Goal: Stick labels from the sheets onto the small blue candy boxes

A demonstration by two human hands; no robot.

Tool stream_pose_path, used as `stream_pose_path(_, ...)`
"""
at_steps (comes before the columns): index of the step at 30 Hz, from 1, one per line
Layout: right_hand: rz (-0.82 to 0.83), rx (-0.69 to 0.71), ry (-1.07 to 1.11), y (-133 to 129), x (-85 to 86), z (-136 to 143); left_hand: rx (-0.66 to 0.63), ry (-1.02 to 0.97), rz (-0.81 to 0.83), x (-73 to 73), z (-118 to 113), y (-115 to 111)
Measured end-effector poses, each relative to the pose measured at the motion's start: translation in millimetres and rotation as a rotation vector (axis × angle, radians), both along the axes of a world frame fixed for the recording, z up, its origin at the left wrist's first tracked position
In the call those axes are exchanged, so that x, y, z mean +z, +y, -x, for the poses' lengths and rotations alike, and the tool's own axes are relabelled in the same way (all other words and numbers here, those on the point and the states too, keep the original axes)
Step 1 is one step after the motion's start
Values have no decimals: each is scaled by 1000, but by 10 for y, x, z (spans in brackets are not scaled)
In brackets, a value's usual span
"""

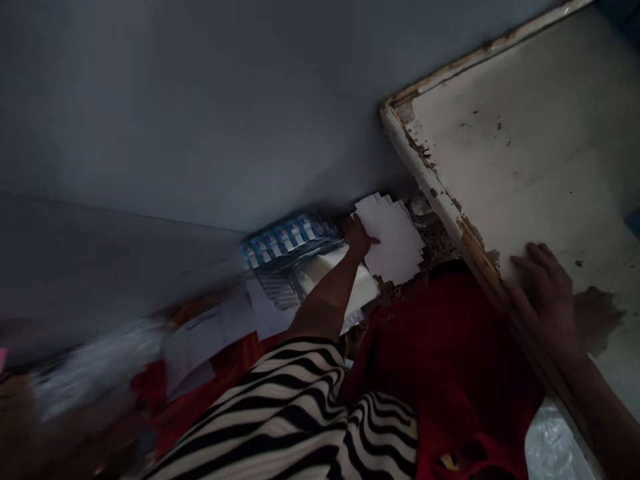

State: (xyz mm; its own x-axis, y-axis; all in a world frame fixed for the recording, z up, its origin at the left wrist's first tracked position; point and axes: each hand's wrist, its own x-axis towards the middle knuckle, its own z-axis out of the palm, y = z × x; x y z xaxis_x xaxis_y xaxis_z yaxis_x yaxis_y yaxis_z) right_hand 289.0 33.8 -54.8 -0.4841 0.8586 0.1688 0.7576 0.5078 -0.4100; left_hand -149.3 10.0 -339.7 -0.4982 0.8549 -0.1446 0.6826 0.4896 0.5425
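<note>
My left hand (359, 237) reaches down to the floor beside the wall. Its thumb lies on top of a stack of white sheets (395, 237) with stepped edges, and its other fingers are at the stack's left edge, partly hidden. Close by on the left is a blue-and-white patterned pack (285, 239) in clear wrapping. White packets (363, 293) lie under my forearm. My right hand (545, 287) rests on the worn edge of a pale tabletop (540, 133), fingers a little bent and apart, holding nothing.
A grey wall (200, 100) runs along the far side. Papers (215, 340), red cloth (165, 413) and clear plastic (105, 367) lie at lower left. The table's chipped wooden rim (425, 167) juts in from the right. More clear plastic (555, 440) sits under the table edge.
</note>
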Motion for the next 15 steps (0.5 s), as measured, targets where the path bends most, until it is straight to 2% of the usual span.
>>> stream_pose_path(3,-22,4,12,17,-26,-3,135,-6,46,194,-118,36)
stream_pose_path(5,-42,11,21,38,-63,-36,179,-99,9,330,-122,81)
stream_pose_path(7,-64,-4,37,46,-88,-91,199,-261,-70,492,-45,96)
stream_pose_path(9,-140,-47,65,22,-63,-124,212,-401,-134,723,107,38)
stream_pose_path(12,-319,-72,152,-108,84,34,165,-503,-195,1275,408,-241)
stream_pose_path(14,-309,1,247,-243,186,367,53,-573,-234,1754,586,-540)
stream_pose_path(15,-240,49,301,-314,212,600,-5,-612,-255,1997,650,-702)
